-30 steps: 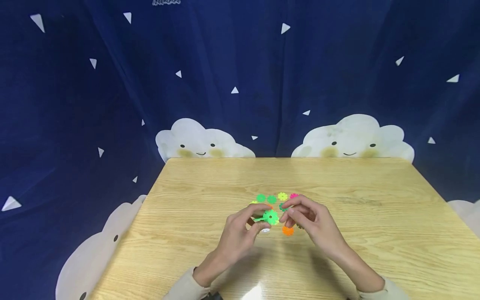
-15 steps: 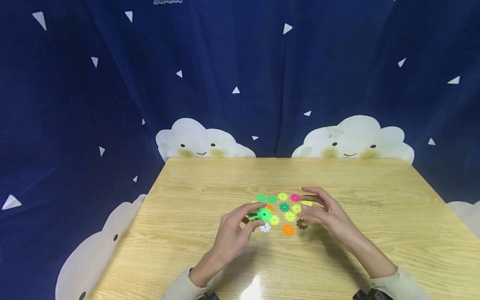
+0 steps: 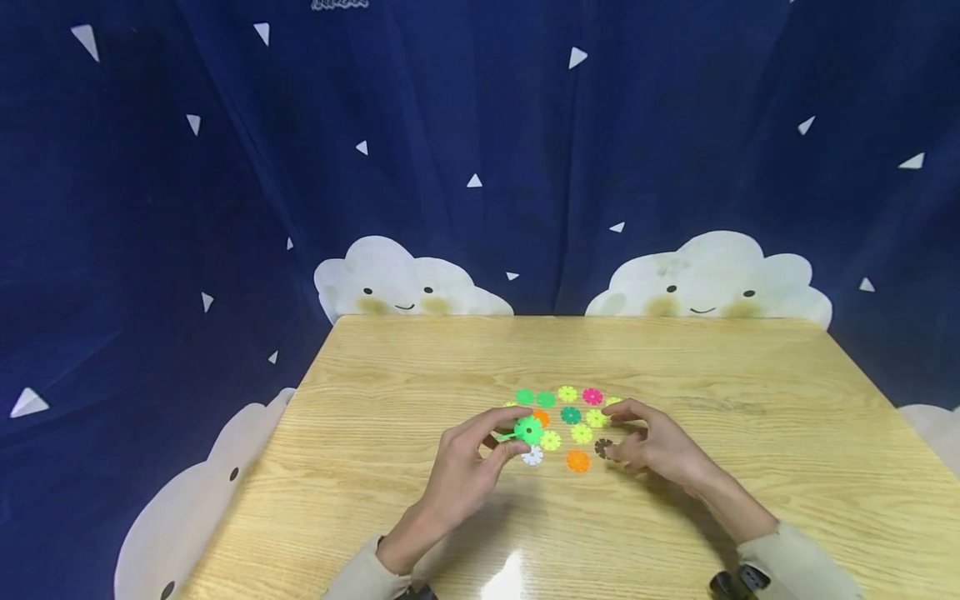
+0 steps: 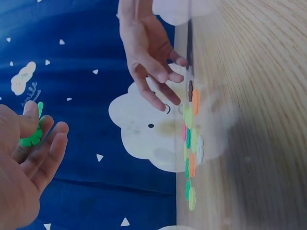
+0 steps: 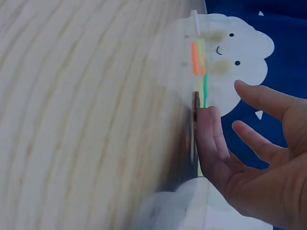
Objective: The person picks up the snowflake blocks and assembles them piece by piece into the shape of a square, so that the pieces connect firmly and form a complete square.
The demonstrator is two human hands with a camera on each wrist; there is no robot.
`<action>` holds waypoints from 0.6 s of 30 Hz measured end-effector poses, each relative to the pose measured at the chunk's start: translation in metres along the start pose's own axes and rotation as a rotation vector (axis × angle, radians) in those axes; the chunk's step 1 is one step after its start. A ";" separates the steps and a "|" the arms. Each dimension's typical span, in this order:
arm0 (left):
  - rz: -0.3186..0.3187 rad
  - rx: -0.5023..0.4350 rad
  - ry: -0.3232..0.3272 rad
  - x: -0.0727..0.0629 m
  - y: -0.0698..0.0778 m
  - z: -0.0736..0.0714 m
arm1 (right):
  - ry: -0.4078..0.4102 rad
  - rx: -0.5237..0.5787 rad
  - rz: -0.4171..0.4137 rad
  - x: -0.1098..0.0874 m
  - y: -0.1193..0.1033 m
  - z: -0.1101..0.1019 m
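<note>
Near the worktop's middle: cluster of loose flat snowflake discs [image 3: 570, 417], green, yellow, pink, orange, white and one dark brown disc [image 3: 603, 448].
Landmark: the disc cluster; all places below are given from it.
Left hand [image 3: 471, 467]: at the cluster's left edge, raised just above the worktop [image 3: 750, 467], thumb and fingers pinching the green joined piece [image 3: 527, 431].
Green joined piece: bright green discs slotted together, held off the wood, unchanged in grip and place over the last second.
Right hand [image 3: 660, 446]: at the cluster's right edge, fingers relaxed and slightly curled, holding nothing; fingertips touching or just beside the dark brown disc.
Change: one second ago the right hand met the left at the green joined piece; it has since let go, swung out right and come down low by the dark brown disc.
Reading: joining appears finished for that disc; the right hand seems to be after another loose one.
Edges: far and right worktop edges well apart from the cluster; curtain [image 3: 480, 150] beyond.
Open room: bare wood all round the cluster.
</note>
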State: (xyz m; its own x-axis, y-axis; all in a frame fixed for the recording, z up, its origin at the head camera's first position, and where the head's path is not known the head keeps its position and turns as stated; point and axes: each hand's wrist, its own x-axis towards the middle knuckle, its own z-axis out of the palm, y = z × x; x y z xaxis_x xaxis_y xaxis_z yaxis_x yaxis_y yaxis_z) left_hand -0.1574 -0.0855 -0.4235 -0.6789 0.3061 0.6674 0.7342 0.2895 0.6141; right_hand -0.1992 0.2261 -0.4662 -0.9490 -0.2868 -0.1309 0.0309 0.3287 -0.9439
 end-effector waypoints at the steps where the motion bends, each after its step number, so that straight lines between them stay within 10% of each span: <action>1: 0.003 0.001 0.001 0.000 0.000 0.000 | -0.002 -0.013 -0.002 0.001 0.001 0.000; 18: 0.003 -0.024 -0.012 0.004 0.004 0.000 | 0.079 -0.261 -0.078 0.007 0.007 0.013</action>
State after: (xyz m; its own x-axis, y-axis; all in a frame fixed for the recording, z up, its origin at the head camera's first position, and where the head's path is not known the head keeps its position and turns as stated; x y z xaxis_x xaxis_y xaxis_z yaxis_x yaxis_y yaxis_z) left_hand -0.1575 -0.0832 -0.4180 -0.6769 0.3174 0.6642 0.7358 0.2666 0.6225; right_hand -0.2012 0.2144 -0.4779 -0.9672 -0.2526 -0.0267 -0.1158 0.5321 -0.8387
